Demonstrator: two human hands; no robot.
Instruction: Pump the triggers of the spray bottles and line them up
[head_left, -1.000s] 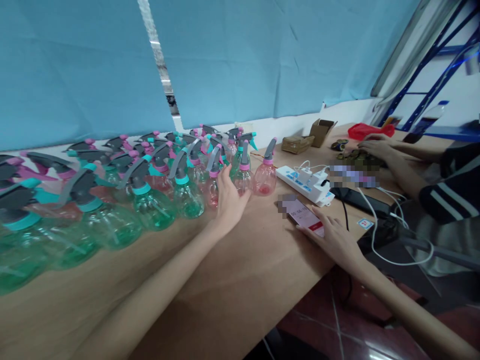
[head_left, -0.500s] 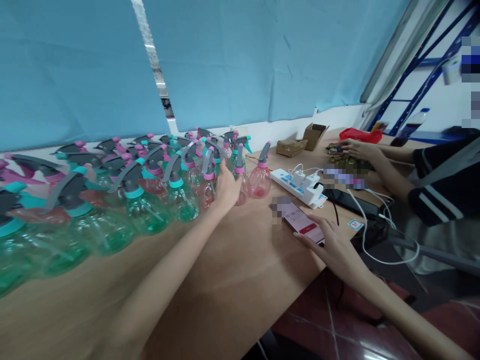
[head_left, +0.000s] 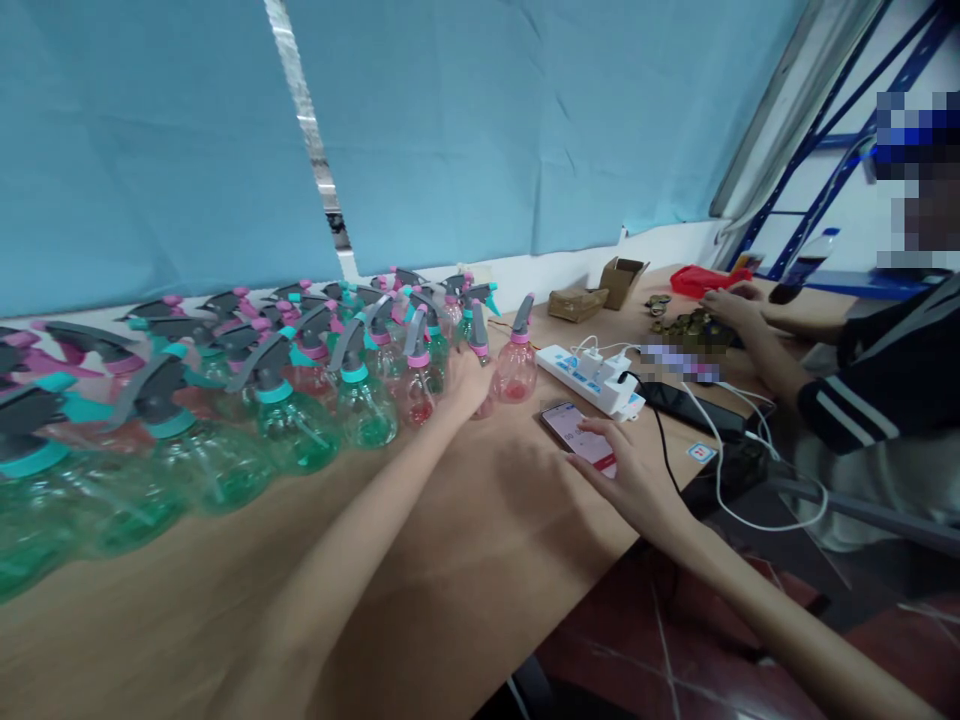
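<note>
The left hand (head_left: 466,388) is resting over the body of a pink, clear-plastic spray bottle with a pink collar and a grey trigger head (head_left: 478,342), which is standing upright on the brown desk (head_left: 487,530); the palm is hiding most of the bottle, so how far the fingers are wrapping it is not being shown and I am not able to tell. Taking the left hand as the dial's centre, a second pink spray bottle (head_left: 516,375) is standing just beside it at three o'clock, a pink, round-bodied spray bottle (head_left: 418,392) is standing near it at nine o'clock, and a white multi-socket power strip (head_left: 585,380) is lying farther out at three o'clock. At four o'clock, a flat smartphone with a lit, pale pink screen (head_left: 574,430) is lying on the desk. The right hand (head_left: 634,485) is reaching over the phone's near end, thumb and forefinger spreading well apart and gripping nothing; whether a fingertip is contacting the screen is unclear. In my judgement, sound technique is calling for steadying the bottle by its body below the collar, keeping its base flat and sparing its close neighbours a knock. The right hand is best touching the screen lightly with one fingertip, so that the phone is not sliding, and keeping clear of the thin black cable (head_left: 667,440).
</note>
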